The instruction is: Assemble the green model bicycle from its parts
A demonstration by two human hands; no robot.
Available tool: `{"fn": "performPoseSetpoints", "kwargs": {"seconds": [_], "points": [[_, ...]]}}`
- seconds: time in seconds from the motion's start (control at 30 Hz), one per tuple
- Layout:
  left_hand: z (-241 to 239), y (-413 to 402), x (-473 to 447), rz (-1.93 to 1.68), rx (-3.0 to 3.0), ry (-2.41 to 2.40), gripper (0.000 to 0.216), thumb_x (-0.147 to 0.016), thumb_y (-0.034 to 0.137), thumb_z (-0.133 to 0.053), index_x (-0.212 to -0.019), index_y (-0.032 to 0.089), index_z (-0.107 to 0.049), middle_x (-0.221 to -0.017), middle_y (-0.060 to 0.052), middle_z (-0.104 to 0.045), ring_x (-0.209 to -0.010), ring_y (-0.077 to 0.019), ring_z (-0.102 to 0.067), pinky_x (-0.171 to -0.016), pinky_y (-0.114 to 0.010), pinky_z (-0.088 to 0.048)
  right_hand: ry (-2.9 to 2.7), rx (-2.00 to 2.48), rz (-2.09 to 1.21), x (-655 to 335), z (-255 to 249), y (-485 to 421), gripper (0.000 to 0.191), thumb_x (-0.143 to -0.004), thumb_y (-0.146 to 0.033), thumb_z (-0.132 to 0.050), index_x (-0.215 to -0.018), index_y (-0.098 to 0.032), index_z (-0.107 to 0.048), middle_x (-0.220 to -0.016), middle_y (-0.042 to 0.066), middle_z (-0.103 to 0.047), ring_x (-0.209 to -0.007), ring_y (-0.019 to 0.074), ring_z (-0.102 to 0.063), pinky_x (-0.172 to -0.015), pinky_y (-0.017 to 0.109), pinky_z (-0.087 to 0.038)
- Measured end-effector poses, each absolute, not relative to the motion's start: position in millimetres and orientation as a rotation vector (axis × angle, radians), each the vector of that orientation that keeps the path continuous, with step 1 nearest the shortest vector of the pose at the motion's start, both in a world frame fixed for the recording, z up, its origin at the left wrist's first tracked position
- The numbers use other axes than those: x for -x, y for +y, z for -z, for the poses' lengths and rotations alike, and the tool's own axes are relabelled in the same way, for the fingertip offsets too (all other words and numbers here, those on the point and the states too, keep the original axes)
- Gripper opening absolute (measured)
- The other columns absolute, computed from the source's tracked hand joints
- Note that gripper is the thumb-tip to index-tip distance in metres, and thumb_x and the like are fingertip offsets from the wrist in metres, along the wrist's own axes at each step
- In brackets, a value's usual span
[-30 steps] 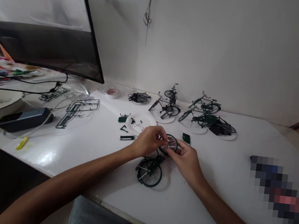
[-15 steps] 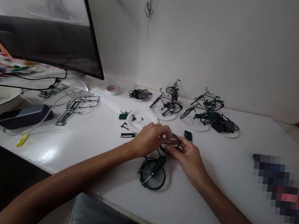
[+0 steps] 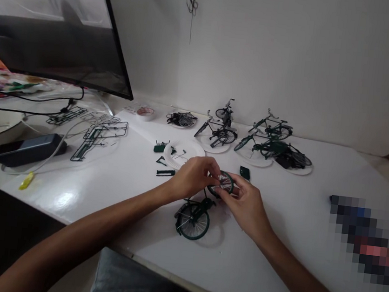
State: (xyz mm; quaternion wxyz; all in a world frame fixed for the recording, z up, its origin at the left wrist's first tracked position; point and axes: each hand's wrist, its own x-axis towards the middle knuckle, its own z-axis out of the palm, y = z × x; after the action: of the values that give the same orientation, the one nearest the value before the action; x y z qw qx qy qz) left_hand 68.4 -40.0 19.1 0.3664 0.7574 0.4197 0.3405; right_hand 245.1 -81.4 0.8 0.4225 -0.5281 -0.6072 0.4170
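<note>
A dark green model bicycle (image 3: 205,206) is tilted over the white table in front of me. Its lower wheel (image 3: 197,222) hangs toward me, while its upper wheel (image 3: 226,183) lies between my two hands. My left hand (image 3: 193,176) is closed in a pinch at the left side of that upper wheel; the fingers cover part of the fork and frame. From the right, my right hand (image 3: 249,204) grips the wheel's rim between thumb and fingers. Just beyond my hands are a white paper plate (image 3: 198,148) with small parts and a small dark green piece (image 3: 245,173).
Several assembled model bicycles (image 3: 217,132) stand on paper plates along the wall. Loose green parts (image 3: 165,173) lie left of my hands. Farther left are part frames (image 3: 100,135), a black box-shaped device (image 3: 28,149) with a cable, and a monitor (image 3: 58,50). A pixelated patch covers the right side.
The model bicycle's lower wheel has swung left and slightly up. My left fingers have shifted a little at the upper wheel, showing more of its spokes. The view has shifted slightly.
</note>
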Motion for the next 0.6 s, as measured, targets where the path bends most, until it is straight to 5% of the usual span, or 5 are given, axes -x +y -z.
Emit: {"fn": "performPoseSetpoints", "kwargs": {"seconds": [0.6], "points": [[-23, -38, -57, -0.837, -2.52, 0.77, 0.007, -0.094, 0.021, -0.062, -0.1, 0.02, -0.065, -0.093, -0.002, -0.07, -0.088, -0.0159, -0.06, -0.085, -0.03, -0.043, -1.255, 1.256, -1.417, -248, -2, -81, 0.037, -0.074, -0.036, -0.079, -0.108, -0.022, -0.073, -0.1, 0.005, -0.07, -0.086, 0.0218, -0.066, -0.059, 0.03, -0.059]]}}
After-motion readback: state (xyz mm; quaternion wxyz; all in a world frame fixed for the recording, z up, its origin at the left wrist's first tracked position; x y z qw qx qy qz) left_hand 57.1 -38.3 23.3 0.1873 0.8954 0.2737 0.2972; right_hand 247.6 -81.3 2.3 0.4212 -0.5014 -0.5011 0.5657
